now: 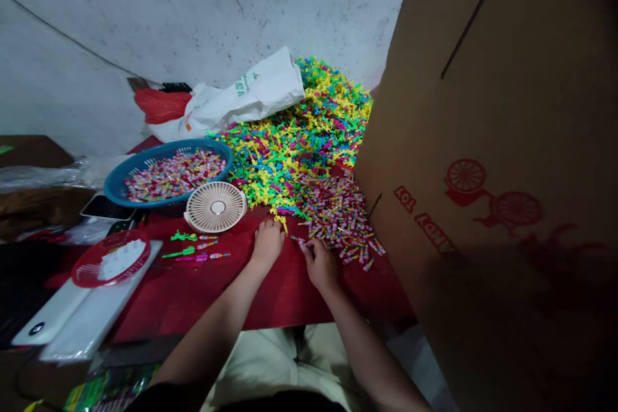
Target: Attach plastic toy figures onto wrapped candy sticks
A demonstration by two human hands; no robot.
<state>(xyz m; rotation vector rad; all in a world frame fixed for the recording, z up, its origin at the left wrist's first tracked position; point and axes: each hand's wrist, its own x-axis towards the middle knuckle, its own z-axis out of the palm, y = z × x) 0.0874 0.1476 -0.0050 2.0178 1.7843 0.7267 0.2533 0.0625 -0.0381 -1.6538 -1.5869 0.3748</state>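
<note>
My left hand [268,243] is on the red table with its fingers curled at a small yellow plastic toy piece [284,223], on the near edge of a heap of bright toy pieces [275,164]. Beside it, my right hand [320,264] pinches a small candy tube [298,241] between thumb and fingers. A pile of similar candy tubes [333,209] spreads just beyond and to the right of that hand. To the left lie a few toy pieces paired with tubes, among them a green one [179,252] and a pink one [192,258].
A round fan [216,207] stands before a blue basket [113,183] of candy tubes. Farther left are a red basket [80,270] with white pieces and a phone [94,207]. A white sack [251,90] lies behind; a tall cardboard box [483,122] blocks the right side.
</note>
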